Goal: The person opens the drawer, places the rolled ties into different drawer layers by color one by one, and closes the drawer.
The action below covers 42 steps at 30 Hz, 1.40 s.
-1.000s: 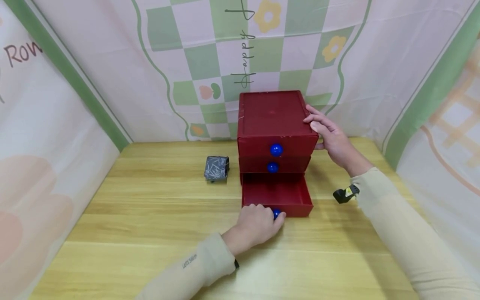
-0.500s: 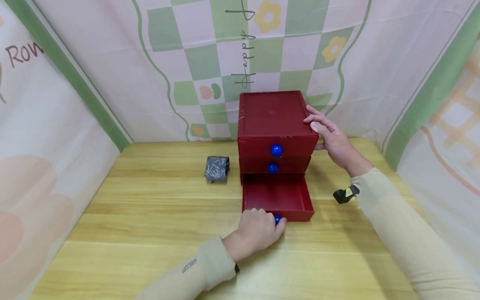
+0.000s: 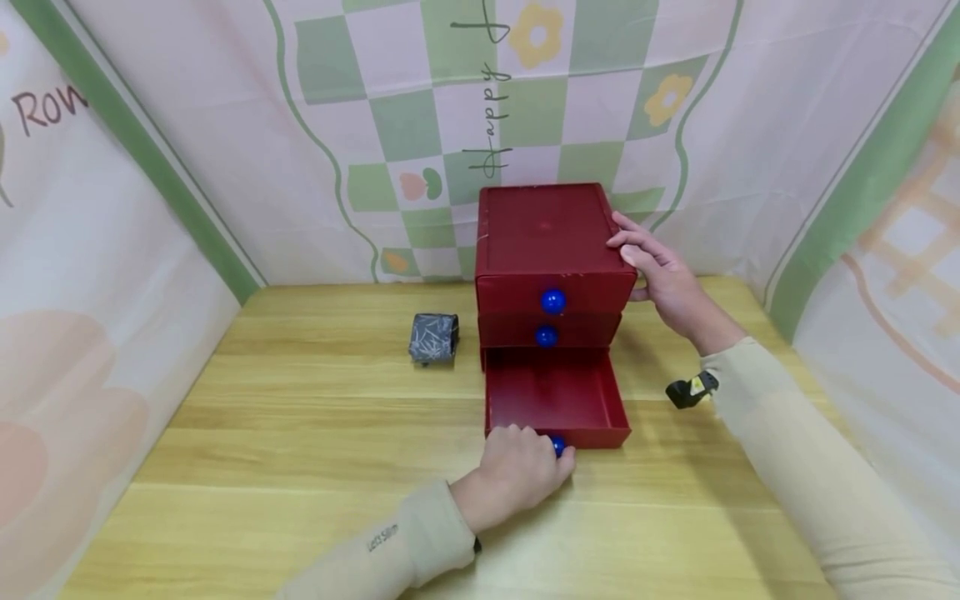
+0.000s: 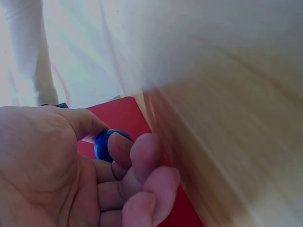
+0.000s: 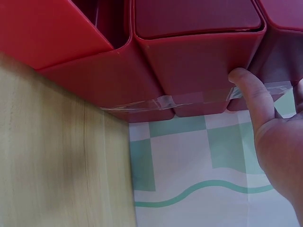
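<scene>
A dark red drawer cabinet [image 3: 543, 229] stands at the back of the table, with three stacked drawers. Its bottom drawer [image 3: 603, 437] is pulled out and its visible inside is bare; the upper two are closed. My left hand [image 3: 517, 471] grips the blue knob [image 4: 105, 145] of that bottom drawer, thumb on one side and curled fingers on the other. On the cabinet's right side my right hand [image 3: 663, 279] rests, fingertips at the top edge. In the right wrist view a finger [image 5: 255, 97] touches the side wall near clear tape.
Left of the cabinet lies a small dark grey bundle [image 3: 433, 337] with a pale line pattern; its kind is unclear. A wooden table [image 3: 315, 433] carries both. Printed cloth [image 3: 405, 125] hangs behind and at the sides.
The bottom drawer has slid farther out toward me, my left hand moving with its knob. My right hand and the grey bundle have stayed in place.
</scene>
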### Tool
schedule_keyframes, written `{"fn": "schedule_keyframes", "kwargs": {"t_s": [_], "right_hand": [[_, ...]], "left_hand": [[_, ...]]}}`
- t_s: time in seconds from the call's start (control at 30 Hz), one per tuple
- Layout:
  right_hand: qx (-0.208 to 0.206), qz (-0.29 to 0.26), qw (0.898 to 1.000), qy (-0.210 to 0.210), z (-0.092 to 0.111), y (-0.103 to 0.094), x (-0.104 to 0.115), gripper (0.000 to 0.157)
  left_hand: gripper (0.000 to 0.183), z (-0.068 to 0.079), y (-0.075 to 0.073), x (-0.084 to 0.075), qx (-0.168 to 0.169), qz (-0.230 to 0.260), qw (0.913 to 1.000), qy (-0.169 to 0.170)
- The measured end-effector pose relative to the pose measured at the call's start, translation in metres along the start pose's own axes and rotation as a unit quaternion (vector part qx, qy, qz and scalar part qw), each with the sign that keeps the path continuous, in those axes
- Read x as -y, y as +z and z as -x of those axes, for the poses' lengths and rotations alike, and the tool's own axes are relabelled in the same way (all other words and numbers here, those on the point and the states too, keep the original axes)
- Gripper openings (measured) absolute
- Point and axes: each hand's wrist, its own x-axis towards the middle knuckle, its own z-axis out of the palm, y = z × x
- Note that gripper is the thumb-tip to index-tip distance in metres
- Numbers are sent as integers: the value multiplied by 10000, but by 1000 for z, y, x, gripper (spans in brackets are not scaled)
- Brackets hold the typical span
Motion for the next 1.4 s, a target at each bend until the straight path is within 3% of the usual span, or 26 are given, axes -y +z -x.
{"fn": "schedule_keyframes", "kwargs": {"t_s": [0.2, 0.53, 0.7, 0.93, 1.4], "right_hand": [[6, 74, 10000, 19, 0, 0, 0, 26], [-12, 76, 10000, 13, -1, 0, 0, 26], [-33, 95, 9999, 49, -1, 0, 1, 26], [-8, 65, 10000, 23, 0, 0, 0, 26], [-30, 55, 10000, 48, 0, 1, 1, 25]], "left_hand": [[63, 1, 0, -1, -4, -501, 9984, 249], [70, 0, 4, 0, -314, -111, 9994, 62], [69, 0, 4, 0, -277, -158, 9994, 93], [72, 0, 2, 1, -129, 359, 9991, -204], [72, 2, -1, 0, -25, 546, 9985, -82]]}}
